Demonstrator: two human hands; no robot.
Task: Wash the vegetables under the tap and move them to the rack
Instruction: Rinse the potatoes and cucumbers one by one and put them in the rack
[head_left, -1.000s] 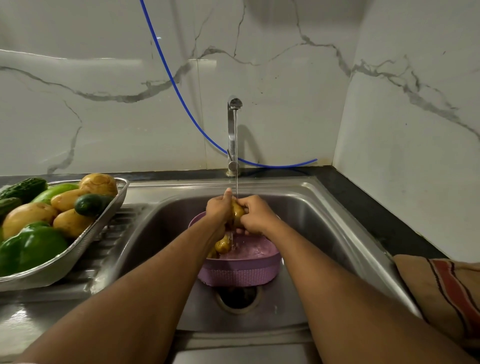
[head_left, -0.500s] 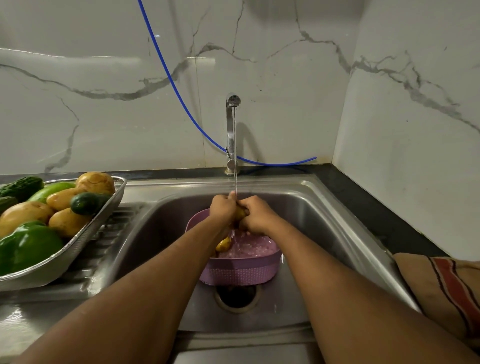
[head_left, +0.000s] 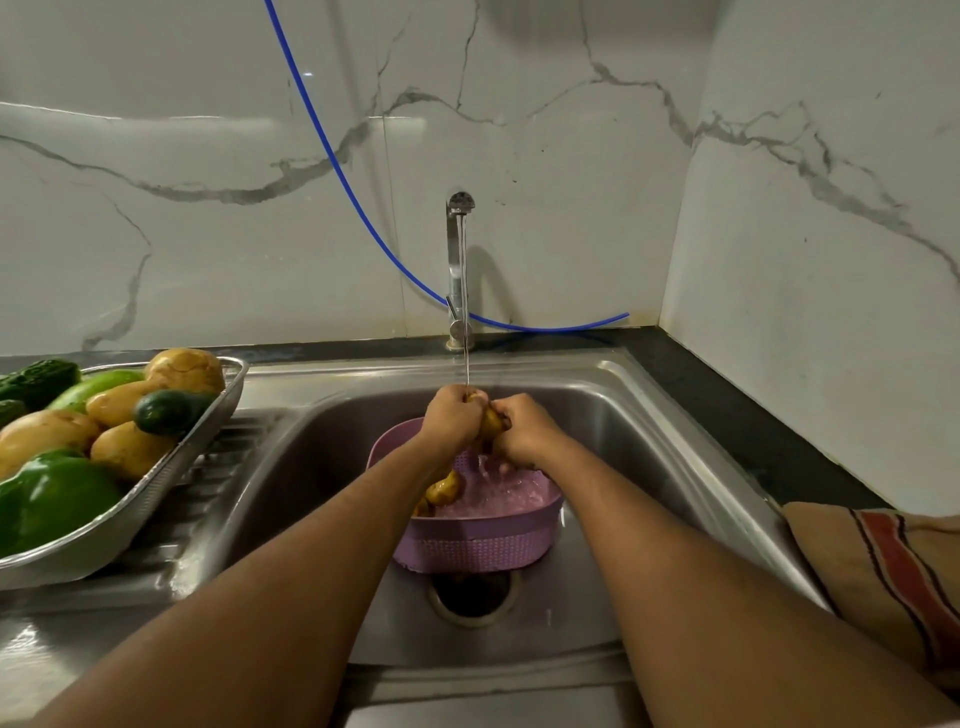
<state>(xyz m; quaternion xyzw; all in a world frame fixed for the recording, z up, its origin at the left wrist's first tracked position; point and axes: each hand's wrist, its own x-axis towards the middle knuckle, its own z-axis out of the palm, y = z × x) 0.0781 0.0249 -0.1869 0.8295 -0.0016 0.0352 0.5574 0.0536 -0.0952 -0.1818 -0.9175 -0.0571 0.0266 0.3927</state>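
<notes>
Both hands grip one yellow-brown potato (head_left: 490, 423) under the thin stream from the steel tap (head_left: 458, 270). My left hand (head_left: 453, 418) wraps its left side and my right hand (head_left: 524, 430) its right side, so most of it is hidden. Below them a purple plastic basket (head_left: 478, 545) stands in the sink (head_left: 649, 447) over the drain, with water and another potato (head_left: 444, 488) inside. On the left drainboard the metal rack (head_left: 156, 488) holds several potatoes (head_left: 130, 449), a green pepper (head_left: 52, 499) and cucumbers (head_left: 169, 410).
A blue hose (head_left: 332, 156) runs down the marble wall and behind the tap. A striped brown cloth (head_left: 883, 577) lies on the dark counter at the right. The sink drain (head_left: 470, 595) is just in front of the basket.
Both hands have kept rubbing the potato under the stream and shifted slightly on it. Less of the potato shows between them now.
</notes>
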